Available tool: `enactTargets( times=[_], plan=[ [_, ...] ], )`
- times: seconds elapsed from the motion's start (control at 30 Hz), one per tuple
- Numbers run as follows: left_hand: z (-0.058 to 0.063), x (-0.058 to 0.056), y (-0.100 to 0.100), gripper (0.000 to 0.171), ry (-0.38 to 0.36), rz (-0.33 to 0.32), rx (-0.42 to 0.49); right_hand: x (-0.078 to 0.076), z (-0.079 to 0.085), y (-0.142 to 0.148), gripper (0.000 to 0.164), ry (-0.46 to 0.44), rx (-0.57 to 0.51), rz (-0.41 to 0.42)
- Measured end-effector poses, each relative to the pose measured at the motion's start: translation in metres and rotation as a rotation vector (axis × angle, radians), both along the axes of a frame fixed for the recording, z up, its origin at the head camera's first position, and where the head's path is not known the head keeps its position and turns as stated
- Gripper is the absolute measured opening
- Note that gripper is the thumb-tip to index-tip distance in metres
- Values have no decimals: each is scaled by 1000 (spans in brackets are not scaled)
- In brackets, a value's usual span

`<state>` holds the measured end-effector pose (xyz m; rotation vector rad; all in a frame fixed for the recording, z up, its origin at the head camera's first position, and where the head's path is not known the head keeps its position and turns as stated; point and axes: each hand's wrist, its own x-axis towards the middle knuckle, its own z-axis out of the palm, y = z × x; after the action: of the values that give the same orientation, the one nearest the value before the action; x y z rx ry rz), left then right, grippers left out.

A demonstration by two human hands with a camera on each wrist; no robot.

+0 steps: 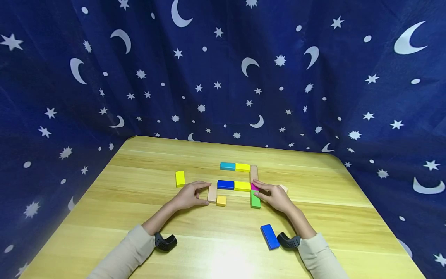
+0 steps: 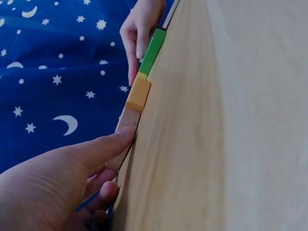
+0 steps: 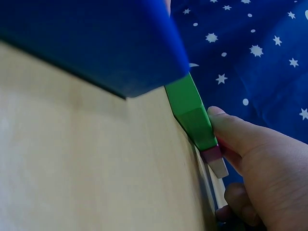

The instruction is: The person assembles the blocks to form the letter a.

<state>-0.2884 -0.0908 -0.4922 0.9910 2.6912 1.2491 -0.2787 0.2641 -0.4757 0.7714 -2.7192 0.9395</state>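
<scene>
My left hand [image 1: 189, 195] holds a plain wooden block [image 1: 212, 193] between thumb and forefinger, at its left side. A small orange block [image 1: 221, 200] sits against that block's right side. My right hand [image 1: 275, 197] has thumb and forefinger around a magenta block [image 1: 254, 186], partly hidden by the fingers. The thumb lies against the green block [image 1: 256, 199], seen close up in the right wrist view. Beyond the magenta block stretches another plain wooden block [image 1: 254, 173]. From it a row runs left: a yellow block [image 1: 242, 186] and a blue block [image 1: 225, 185].
Farther back, a light-blue block [image 1: 227, 166] and a yellow block [image 1: 242, 167] form another row. A loose yellow block [image 1: 180, 178] lies at left. Near the right wrist lies a blue block [image 1: 270, 236]. A pale wooden block [image 1: 284, 188] peeks out behind the right hand.
</scene>
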Motion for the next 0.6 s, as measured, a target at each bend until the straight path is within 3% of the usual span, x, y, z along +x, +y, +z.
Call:
enactTargets(
  times=[0.37,0.6],
  plan=[
    [-1,1,1,67,2,19,-12,0,1,1,44,-11,-1,-1],
    [2,2,-1,68,-14,20,32,1,2,0,43,-4,7,-7]
  ],
)
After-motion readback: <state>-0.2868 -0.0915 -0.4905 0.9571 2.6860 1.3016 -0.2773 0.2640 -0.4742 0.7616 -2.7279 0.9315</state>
